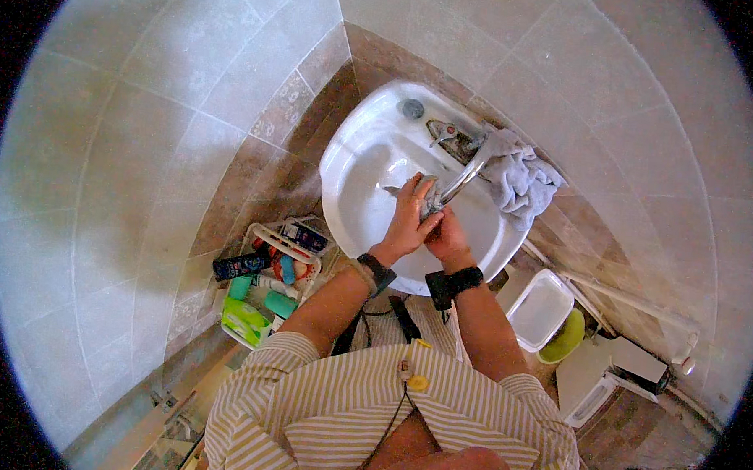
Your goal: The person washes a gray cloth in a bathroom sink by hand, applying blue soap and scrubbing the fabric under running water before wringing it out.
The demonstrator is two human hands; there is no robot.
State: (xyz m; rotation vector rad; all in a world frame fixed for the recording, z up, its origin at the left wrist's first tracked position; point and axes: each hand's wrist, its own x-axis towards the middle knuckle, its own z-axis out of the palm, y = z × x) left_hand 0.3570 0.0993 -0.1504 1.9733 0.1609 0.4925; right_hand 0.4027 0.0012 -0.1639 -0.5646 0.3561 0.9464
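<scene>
Both of my hands are together over the white sink (pixel 344 202), just below the chrome tap spout (pixel 469 177). A small, crumpled grey cloth (pixel 431 197) is between them. My left hand (pixel 408 218) presses on the cloth from the left, its fingers along the cloth's side. My right hand (pixel 449 238) is closed against the cloth from below, its fingers partly hidden. The tap's body (pixel 450 137) rises from the back ledge of the sink. A larger grey towel (pixel 521 184) is draped in folds at the sink's right back corner.
A round grey object (pixel 411 109) sits on the back ledge. To the left stands a white basket (pixel 263 230) of bottles and packets. On the right are a white tub (pixel 545 310), a green bowl (pixel 564 337) and a white box (pixel 591 362). Tiled walls enclose the corner.
</scene>
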